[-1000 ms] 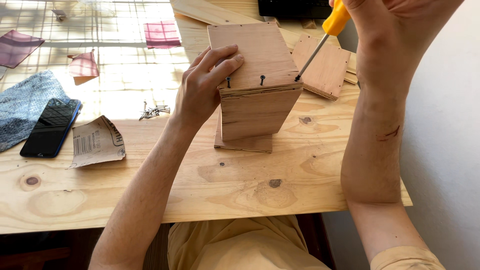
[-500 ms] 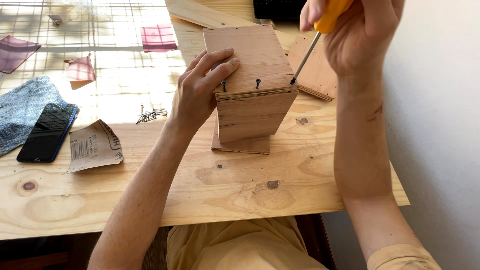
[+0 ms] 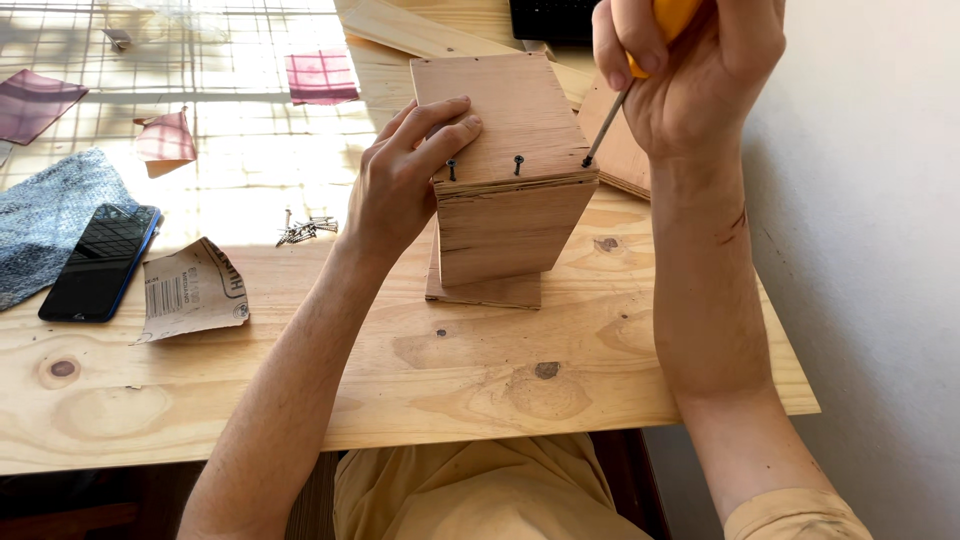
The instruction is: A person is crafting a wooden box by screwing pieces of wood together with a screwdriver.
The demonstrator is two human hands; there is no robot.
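A small wooden box (image 3: pixel 510 190) stands near the right end of the pine table (image 3: pixel 400 370), resting on a flat offcut of the same wood. Its top panel tilts up toward the camera, and two dark screws (image 3: pixel 485 165) sit partly driven near that panel's front edge.

The right hand (image 3: pixel 690 70) is closed tight around the yellow handle of a screwdriver (image 3: pixel 610 120), whose thin shaft slants down to the box's front right corner, the tip meeting a third screw there. Because the shaft comes in at a slant rather than straight down the screw, the tip could well cam out and gouge the panel, or jump toward the left hand. A screw this close to the corner might also split the thin board if pushed hard.

The left hand (image 3: pixel 405 185) lies flat against the box's left side, fingers spread over the top panel and index fingertip just beside the nearest screw; it grips nothing, only presses. That wrist is bent back, the forearm reaching up from the table's near edge. The right forearm rises steeply beside the box, wrist cocked over the handle.

Left of the box lie a small heap of loose screws (image 3: pixel 305 230), a torn sheet of sandpaper (image 3: pixel 190 290) and a dark phone (image 3: pixel 100 262).
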